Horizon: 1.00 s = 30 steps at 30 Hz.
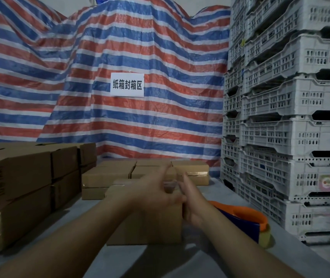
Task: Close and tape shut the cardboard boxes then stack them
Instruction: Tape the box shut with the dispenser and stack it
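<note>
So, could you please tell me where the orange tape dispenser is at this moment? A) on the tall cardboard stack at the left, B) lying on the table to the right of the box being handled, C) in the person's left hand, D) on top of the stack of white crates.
B: the orange tape dispenser lies on the grey table, right of the box under both hands, and neither hand holds it.
</note>
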{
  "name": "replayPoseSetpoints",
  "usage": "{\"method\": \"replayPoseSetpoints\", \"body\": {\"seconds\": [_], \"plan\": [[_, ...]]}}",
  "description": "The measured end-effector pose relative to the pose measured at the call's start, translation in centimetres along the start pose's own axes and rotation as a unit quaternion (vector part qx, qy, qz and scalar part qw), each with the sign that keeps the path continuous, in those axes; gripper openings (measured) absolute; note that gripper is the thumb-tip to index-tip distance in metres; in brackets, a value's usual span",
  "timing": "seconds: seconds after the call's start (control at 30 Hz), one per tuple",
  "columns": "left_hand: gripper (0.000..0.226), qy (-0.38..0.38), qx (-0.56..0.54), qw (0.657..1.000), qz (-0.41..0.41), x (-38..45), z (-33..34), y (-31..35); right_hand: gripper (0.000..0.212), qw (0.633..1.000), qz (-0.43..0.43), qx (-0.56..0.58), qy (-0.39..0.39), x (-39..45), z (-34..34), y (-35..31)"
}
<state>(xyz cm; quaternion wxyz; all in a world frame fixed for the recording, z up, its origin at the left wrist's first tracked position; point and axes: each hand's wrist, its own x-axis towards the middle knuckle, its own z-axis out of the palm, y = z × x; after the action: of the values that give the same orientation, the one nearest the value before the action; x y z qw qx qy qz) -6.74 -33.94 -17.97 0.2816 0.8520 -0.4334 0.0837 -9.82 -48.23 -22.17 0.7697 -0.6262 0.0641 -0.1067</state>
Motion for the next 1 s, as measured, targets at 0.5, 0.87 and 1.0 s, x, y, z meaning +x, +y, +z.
{"method": "replayPoseSetpoints", "body": {"seconds": [0.5, 0.87, 1.0], "plan": [[0.071, 0.163, -0.402, 0.876, -0.210, -7.6, 2.1, -10.0, 0.064, 0.964, -0.089, -0.248, -0.026, -1.4, -1.0, 2.8], [0.037, 0.259, -0.352, 0.888, -0.140, 5.8, 0.7, -1.7, 0.056, 0.950, -0.161, -0.236, 0.123, 3.4, -6.8, -8.0], [0.028, 0.198, -0.386, 0.889, -0.151, 10.6, 3.3, -0.4, 0.060, 0.945, -0.127, -0.268, 0.138, 6.3, -11.6, -9.5]]}}
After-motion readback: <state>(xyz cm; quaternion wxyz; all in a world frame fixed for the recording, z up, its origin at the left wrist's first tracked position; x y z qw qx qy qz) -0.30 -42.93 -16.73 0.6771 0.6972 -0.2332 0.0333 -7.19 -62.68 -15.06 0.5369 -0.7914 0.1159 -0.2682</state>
